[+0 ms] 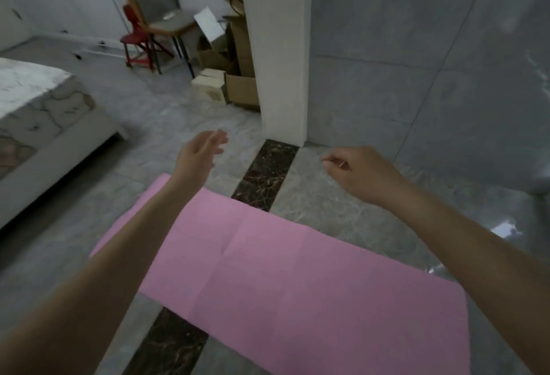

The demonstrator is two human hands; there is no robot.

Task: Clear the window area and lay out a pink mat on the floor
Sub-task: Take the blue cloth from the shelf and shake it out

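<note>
Tiled floor (342, 216) bears flat pink mat (297, 270)

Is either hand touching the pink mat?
Apart. The head view shows left hand and right hand over bare floor, beyond the pink mat.

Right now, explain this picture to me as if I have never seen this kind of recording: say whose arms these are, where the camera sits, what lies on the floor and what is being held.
There is no machine here. One wide-angle camera sits on a person's head and looks forward and down, so the two bare arms reaching into view are that person's own. The left hand has its fingers stretched out and holds nothing. The right hand has loosely curled fingers and also seems empty. Below them a pink mat lies spread flat on the grey tiled floor, crossing a dark marble strip. Further back stand a white pillar, cardboard boxes, a grey chair, a small red chair and, at left, the corner of a bed.
</note>
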